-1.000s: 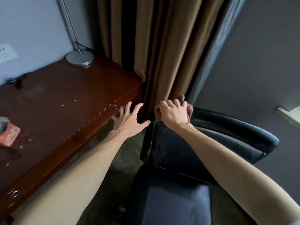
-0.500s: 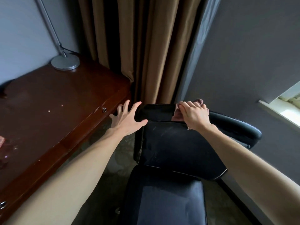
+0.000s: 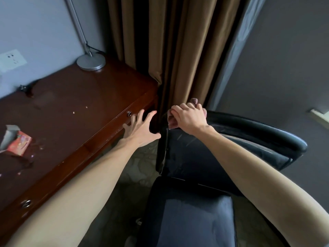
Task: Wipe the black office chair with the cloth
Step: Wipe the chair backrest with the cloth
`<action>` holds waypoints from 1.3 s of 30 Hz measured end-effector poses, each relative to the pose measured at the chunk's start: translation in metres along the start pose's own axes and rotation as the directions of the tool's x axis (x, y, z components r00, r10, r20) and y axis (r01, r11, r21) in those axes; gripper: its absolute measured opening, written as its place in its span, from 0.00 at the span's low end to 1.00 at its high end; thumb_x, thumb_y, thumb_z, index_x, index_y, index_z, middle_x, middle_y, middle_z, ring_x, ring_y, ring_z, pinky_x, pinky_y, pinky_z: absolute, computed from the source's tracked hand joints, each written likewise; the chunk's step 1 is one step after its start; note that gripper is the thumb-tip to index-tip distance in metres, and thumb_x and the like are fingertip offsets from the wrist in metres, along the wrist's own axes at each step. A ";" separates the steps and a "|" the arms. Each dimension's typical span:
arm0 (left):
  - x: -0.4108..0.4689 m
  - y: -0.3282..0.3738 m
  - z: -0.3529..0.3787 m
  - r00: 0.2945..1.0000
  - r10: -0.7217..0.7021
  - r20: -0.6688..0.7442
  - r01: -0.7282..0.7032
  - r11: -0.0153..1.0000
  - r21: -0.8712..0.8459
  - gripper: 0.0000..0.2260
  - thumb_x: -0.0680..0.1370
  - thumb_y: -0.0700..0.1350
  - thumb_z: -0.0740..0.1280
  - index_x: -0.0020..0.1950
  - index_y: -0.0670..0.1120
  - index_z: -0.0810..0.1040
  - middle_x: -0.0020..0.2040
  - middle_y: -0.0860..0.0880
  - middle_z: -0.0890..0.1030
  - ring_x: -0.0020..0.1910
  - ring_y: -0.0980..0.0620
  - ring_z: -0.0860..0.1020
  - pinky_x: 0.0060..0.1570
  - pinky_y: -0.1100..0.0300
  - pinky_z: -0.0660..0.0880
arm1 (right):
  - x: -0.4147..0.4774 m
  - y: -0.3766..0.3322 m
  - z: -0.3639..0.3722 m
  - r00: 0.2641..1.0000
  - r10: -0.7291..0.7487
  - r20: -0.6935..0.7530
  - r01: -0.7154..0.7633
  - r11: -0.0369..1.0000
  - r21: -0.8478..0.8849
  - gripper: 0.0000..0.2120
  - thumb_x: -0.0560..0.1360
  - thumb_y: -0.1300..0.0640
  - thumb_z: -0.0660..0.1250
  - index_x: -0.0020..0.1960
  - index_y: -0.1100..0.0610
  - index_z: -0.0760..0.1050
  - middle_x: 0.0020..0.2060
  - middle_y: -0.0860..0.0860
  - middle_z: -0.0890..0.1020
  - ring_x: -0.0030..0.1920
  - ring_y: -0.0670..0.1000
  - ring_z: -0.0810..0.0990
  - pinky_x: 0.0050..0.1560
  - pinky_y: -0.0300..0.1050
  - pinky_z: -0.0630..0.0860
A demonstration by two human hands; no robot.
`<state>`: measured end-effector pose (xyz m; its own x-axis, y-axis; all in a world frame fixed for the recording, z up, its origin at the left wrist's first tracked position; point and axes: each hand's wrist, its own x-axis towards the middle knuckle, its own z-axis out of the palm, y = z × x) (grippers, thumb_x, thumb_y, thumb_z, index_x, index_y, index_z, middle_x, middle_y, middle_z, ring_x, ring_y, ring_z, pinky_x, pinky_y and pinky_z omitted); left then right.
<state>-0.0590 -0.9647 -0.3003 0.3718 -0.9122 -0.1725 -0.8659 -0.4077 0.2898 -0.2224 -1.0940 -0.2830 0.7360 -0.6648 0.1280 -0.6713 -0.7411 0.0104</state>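
Observation:
The black office chair stands below me, its backrest top running from centre to right and its seat at the bottom. My right hand presses a pinkish cloth onto the left end of the backrest's top edge; most of the cloth is hidden under the fingers. My left hand hovers with fingers spread just left of the backrest's corner, its thumb close to the chair's edge. I cannot tell whether it touches.
A dark wooden desk with drawer knobs fills the left side, holding a lamp base and a small red box. Brown curtains hang right behind the chair. A grey wall stands to the right. Patterned floor shows between desk and chair.
My right hand and the cloth have slid back left along the backrest top to its left corner. The left hand stays spread beside the chair. The view has swung left.

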 end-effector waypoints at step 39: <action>0.003 -0.013 -0.015 1.000 0.023 -0.020 -0.022 1.000 0.019 0.41 0.72 0.67 0.67 0.77 0.64 0.47 0.81 0.49 0.47 0.77 0.40 0.51 0.66 0.31 0.60 | 0.010 -0.017 -0.001 0.993 0.116 -0.004 -0.116 0.993 -0.009 0.16 0.82 0.48 0.52 0.57 0.48 0.77 0.54 0.51 0.82 0.55 0.61 0.76 0.56 0.57 0.64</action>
<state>-0.0420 -0.9628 -0.2901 0.3584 -0.9219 -0.1473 -0.8802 -0.3863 0.2756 -0.2038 -1.0880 -0.2809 0.6525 -0.7462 0.1321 -0.7532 -0.6578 0.0043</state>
